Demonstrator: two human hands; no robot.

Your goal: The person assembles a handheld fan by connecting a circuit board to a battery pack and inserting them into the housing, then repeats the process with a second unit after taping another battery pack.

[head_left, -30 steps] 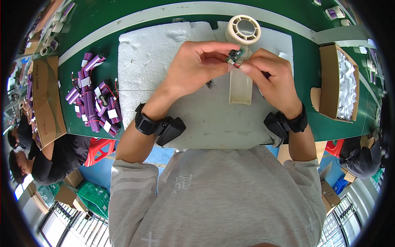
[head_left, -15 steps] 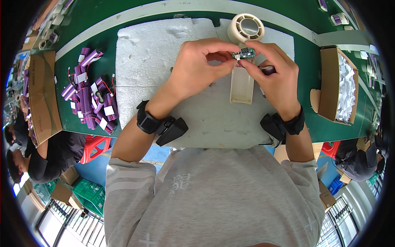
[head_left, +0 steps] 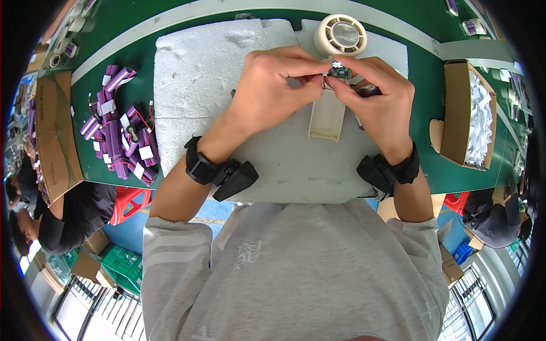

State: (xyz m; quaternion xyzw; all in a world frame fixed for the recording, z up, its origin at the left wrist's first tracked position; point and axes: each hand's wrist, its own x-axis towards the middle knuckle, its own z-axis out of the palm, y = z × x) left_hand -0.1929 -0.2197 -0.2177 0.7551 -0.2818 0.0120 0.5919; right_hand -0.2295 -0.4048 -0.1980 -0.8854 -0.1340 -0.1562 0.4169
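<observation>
My left hand (head_left: 276, 85) pinches at the left end of a small green circuit board (head_left: 343, 73), where short red wires show. What its fingertips grip is mostly covered; it looks like the wire connector. My right hand (head_left: 384, 91) holds the board between thumb and forefinger. A purple battery cell (head_left: 369, 91) is tucked in the same hand, partly hidden by the fingers. On the board a small white display shows brightly. Below both hands lies an off-white handheld fan, its round head (head_left: 340, 35) at the far side and its hollow, open handle (head_left: 326, 120) toward me.
White foam sheets (head_left: 193, 74) and a grey mat (head_left: 278, 165) cover the green table. Purple wired batteries (head_left: 116, 139) are heaped at left, beside a cardboard box (head_left: 54, 131). At right stands an open carton (head_left: 455, 113) of white pieces (head_left: 479, 122). Other people sit at both sides.
The board has turned slightly, and its display now shows bright white. My left fingertips have closed in against its left end. The view has shifted a little.
</observation>
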